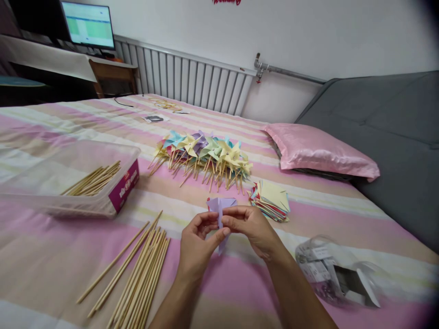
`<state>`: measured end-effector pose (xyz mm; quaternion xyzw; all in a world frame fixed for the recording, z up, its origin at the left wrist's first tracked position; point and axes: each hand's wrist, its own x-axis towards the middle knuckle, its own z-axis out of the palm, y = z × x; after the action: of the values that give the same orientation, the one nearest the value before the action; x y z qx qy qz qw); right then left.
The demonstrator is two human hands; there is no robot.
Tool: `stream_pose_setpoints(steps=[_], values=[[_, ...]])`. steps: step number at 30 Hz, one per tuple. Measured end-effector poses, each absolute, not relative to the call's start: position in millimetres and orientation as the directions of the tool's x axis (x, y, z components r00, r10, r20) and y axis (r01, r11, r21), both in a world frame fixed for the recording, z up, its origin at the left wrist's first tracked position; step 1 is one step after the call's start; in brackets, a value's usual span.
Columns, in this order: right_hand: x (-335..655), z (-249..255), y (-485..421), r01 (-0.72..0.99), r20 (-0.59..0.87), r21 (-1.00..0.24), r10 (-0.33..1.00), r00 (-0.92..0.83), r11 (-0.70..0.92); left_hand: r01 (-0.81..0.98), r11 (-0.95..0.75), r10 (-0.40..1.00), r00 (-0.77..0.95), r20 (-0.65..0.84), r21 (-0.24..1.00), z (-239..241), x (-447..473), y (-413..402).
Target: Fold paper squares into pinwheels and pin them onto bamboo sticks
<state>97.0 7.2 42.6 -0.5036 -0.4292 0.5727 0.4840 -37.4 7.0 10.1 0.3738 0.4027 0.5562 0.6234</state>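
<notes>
Both hands meet over the bed at a piece of purple paper (222, 202), partly folded, with cut corners standing up. My left hand (200, 240) pinches its left side between thumb and fingers. On the other side my right hand (252, 228) grips it, the fingertips close to those of the left. Part of the sheet is covered by the fingers. A little red shows behind the purple paper's left edge. Just right of the hands lies a stack of coloured paper squares (273, 194), pale yellow on top. Beyond the hands rests a pile of finished paper pinwheels (209, 151) on sticks.
Loose wooden sticks (142, 274) lie at front left. Behind them a clear plastic box (128, 157) holds more sticks. A clear plastic container (317, 253) with small packets sits at right. A pink pillow (322, 151) leans near the grey headboard (384, 119).
</notes>
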Motion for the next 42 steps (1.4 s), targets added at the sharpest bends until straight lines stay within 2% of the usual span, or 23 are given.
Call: stream_pose_setpoints(steps=[28, 42], values=[[101.2, 43.7, 8.0, -0.105, -0.141, -0.983, 0.984, -0.111, -0.153, -0.44, 0.13, 0.991, 0.079, -0.106, 0.889, 8.7, -36.4, 7.5], [101.9, 39.5, 9.8, -0.072, -0.123, -0.989, 0.988, -0.09, -0.13, -0.493, 0.175, 0.984, 0.096, -0.147, 0.852, 12.9, -37.1, 5.1]])
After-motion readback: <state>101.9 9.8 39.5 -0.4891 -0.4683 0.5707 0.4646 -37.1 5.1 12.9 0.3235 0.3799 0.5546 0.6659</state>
